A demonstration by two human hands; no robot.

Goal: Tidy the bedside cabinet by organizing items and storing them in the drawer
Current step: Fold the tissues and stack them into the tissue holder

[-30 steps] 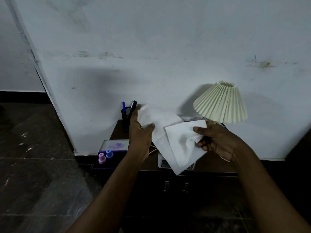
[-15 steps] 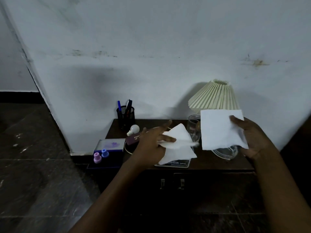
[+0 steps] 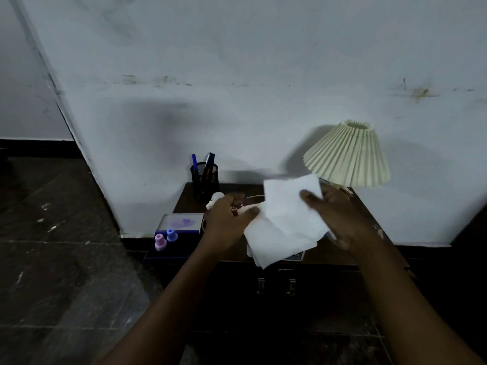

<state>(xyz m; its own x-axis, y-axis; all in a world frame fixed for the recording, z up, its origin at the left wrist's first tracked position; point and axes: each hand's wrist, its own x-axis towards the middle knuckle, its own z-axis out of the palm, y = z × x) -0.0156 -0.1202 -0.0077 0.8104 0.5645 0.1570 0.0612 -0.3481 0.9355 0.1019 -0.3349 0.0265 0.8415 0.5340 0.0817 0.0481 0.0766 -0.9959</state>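
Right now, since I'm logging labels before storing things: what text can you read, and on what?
None can be read.
Dark flat item under the tissues: pale print, too blurred.
Reddish item behind the left hand: print, too blurred.

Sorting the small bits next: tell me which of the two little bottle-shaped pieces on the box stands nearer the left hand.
The blue piece. The pink piece stands just beside it, on the side away from the left hand.

left hand [image 3: 228, 219] pinching, right hand [image 3: 342, 219] gripping
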